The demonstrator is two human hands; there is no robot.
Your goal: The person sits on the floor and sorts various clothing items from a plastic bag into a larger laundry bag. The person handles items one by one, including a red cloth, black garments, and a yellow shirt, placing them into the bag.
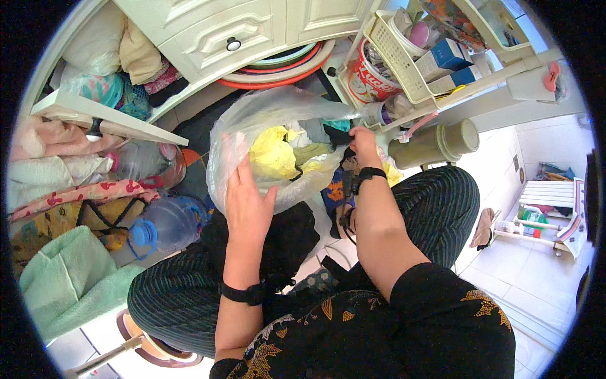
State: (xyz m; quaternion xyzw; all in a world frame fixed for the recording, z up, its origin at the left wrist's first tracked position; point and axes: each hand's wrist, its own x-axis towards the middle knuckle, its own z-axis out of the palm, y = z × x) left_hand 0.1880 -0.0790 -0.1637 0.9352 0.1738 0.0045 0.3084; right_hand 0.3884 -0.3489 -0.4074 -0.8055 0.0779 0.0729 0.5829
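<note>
A clear plastic bag [284, 102] stands between my knees with its mouth spread wide. In it lie a crumpled yellow cloth [272, 154], grey and olive pieces and a bit of teal cloth [337, 125]. My left hand [248, 201] rests flat against the near left side of the bag, fingers apart. At the right rim of the bag, my right hand [364, 147] has its fingers closed on a black cloth [340, 136]. More black cloth [293, 232] lies over my lap, below the bag.
Large plastic bottles [177, 222] and folded cloths lie at the left, by an open cabinet door [109, 118]. Stacked round basins [284, 66] sit under the white cabinet [222, 28]. On the right are a shelf rack with a red bucket [369, 76], a plastic basket [400, 57] and an olive canister [433, 142].
</note>
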